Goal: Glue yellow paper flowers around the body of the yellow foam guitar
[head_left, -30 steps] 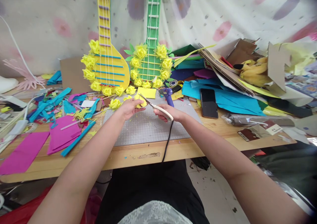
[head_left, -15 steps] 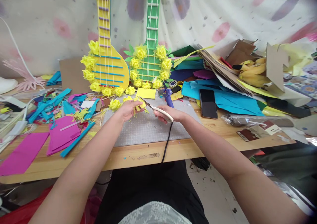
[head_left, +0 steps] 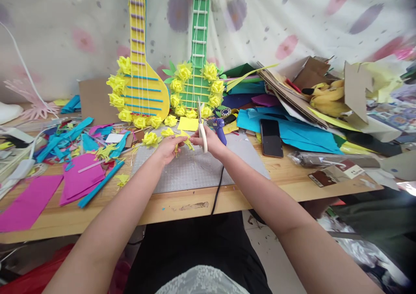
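Pinched in my left hand (head_left: 170, 148) is a piece of yellow paper (head_left: 183, 138) with cut, fringed ends. My right hand (head_left: 209, 140) grips white-handled scissors (head_left: 202, 133), their blades pointing up and away; its fingertips are close to the yellow paper, and I cannot tell if they touch it. Both hands are above a grey cutting mat (head_left: 185, 177). Just beyond them lie yellow paper flowers (head_left: 151, 138) and a flat yellow sheet (head_left: 187, 124). A purple glue gun (head_left: 221, 131) rests right behind my right hand.
A yellow paper guitar (head_left: 146, 90) and a green one (head_left: 195, 86), both trimmed with yellow flowers, lean at the back. Pink sheets (head_left: 82, 177) and coloured scraps lie left. A phone (head_left: 271, 138), blue paper (head_left: 299, 133) and piled cardboard (head_left: 292, 92) occupy the right.
The scissors have swung from pointing left at the yellow paper to pointing upward. My right hand has moved left, bringing its fingers close to the paper in my left hand.
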Action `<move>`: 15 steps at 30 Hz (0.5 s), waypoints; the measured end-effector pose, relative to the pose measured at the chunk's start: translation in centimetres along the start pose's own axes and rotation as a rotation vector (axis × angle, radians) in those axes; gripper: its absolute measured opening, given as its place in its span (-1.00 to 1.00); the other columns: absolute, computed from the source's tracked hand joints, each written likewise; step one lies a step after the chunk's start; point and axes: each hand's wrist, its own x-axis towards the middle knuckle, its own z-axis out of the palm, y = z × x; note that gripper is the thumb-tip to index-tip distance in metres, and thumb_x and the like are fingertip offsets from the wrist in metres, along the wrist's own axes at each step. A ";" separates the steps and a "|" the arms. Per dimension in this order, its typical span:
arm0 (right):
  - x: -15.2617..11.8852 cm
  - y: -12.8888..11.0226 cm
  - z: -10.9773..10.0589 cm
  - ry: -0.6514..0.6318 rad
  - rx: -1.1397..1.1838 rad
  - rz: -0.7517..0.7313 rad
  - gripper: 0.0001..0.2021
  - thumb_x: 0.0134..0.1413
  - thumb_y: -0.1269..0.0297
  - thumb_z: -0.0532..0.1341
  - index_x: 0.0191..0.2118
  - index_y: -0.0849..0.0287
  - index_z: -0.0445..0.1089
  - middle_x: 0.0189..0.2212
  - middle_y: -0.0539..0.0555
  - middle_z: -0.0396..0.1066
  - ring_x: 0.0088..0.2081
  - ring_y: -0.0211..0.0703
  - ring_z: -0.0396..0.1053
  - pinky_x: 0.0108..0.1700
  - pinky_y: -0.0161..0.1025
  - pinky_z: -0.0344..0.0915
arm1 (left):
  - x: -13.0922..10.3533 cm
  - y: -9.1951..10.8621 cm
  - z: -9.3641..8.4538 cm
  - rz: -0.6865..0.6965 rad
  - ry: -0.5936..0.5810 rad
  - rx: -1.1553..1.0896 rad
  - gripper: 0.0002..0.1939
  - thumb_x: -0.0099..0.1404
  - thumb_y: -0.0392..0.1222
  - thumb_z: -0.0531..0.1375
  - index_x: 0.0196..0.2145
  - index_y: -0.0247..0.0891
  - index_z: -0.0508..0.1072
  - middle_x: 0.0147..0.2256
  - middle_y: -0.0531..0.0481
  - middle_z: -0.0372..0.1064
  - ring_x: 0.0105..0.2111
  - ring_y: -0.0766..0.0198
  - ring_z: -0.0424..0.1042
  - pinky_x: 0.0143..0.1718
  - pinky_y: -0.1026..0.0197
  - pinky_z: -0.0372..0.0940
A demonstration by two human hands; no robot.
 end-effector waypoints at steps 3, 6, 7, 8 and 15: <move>0.5 0.2 0.9 0.052 -0.043 0.037 -0.56 -0.34 0.27 0.40 -0.39 0.10 0.10 -0.48 -0.08 0.36 -0.45 -0.27 0.35 -0.35 -0.26 0.33 | -0.2 -0.3 0.1 0.000 -0.007 0.010 -0.86 -0.11 -0.41 0.32 -0.55 -0.39 0.41 -0.58 0.11 0.27 -0.63 0.55 0.17 -0.72 0.46 -0.10; 0.7 0.3 1.1 0.075 -0.106 0.066 -0.60 -0.31 0.34 0.36 -0.39 0.09 0.09 -0.52 -0.09 0.33 -0.47 -0.25 0.34 -0.36 -0.24 0.33 | -0.2 -0.4 0.0 -0.005 -0.009 0.033 -0.85 -0.11 -0.41 0.30 -0.54 -0.39 0.40 -0.57 0.11 0.26 -0.64 0.56 0.14 -0.72 0.45 -0.13; 0.8 0.3 1.0 0.088 -0.137 0.063 -0.62 -0.31 0.35 0.34 -0.39 0.09 0.09 -0.52 -0.10 0.33 -0.46 -0.24 0.35 -0.36 -0.24 0.33 | -0.1 -0.4 -0.1 -0.007 -0.016 0.048 -0.84 -0.11 -0.39 0.31 -0.53 -0.39 0.39 -0.55 0.10 0.27 -0.63 0.56 0.15 -0.72 0.45 -0.13; 0.8 0.3 0.9 0.109 -0.178 0.057 -0.63 -0.31 0.35 0.33 -0.39 0.09 0.10 -0.52 -0.09 0.34 -0.45 -0.23 0.35 -0.35 -0.24 0.33 | 0.0 -0.5 -0.2 -0.004 -0.024 0.068 -0.83 -0.10 -0.35 0.32 -0.51 -0.38 0.39 -0.52 0.09 0.28 -0.62 0.55 0.16 -0.71 0.44 -0.13; 0.1 0.0 -0.4 0.303 -0.548 0.072 -0.70 -0.24 0.32 0.26 -0.33 0.11 0.15 -0.37 -0.01 0.39 -0.30 -0.14 0.39 -0.21 -0.21 0.28 | 1.4 -1.4 -1.0 0.240 0.079 0.667 -0.83 0.09 -0.17 0.23 -0.34 -0.27 0.39 -0.46 0.08 0.31 -0.60 0.42 0.18 -0.60 0.33 0.06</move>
